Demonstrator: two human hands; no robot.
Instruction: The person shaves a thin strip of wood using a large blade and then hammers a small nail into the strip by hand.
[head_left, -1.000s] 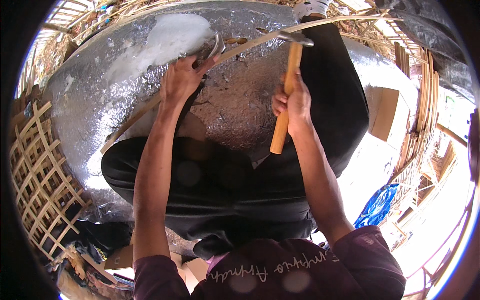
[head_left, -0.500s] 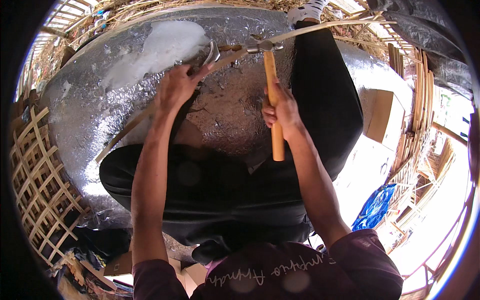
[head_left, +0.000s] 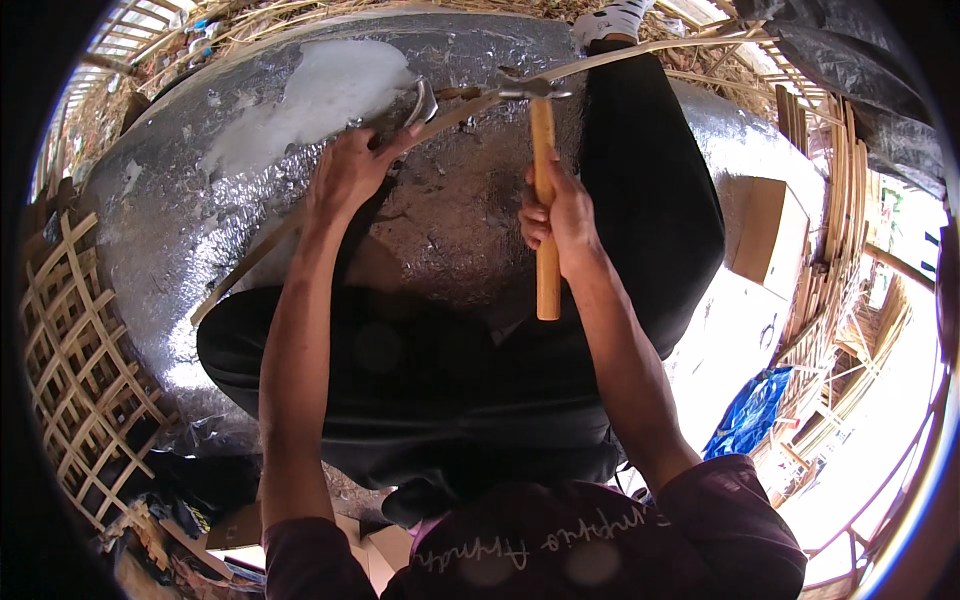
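Observation:
My right hand (head_left: 562,212) grips the wooden handle of a hammer (head_left: 542,180), whose metal head rests on a long thin bamboo strip (head_left: 650,52). The strip runs diagonally from lower left to upper right across a silver foil sheet (head_left: 180,200). My left hand (head_left: 350,172) presses on the strip just left of the hammer head, fingers closed around it beside a curved metal blade (head_left: 425,100). My legs in black trousers (head_left: 640,190) stretch out over the foil, with a white shoe (head_left: 610,20) at the top.
A woven bamboo lattice (head_left: 75,340) lies at the left. Stacked bamboo strips (head_left: 830,250) and a cardboard box (head_left: 765,235) are at the right, with a blue plastic sheet (head_left: 745,415) lower right. More bamboo scraps line the top edge.
The hammer has swung from tilted at the right to upright, its head coming down onto the strip. My left hand stayed on the strip by the blade.

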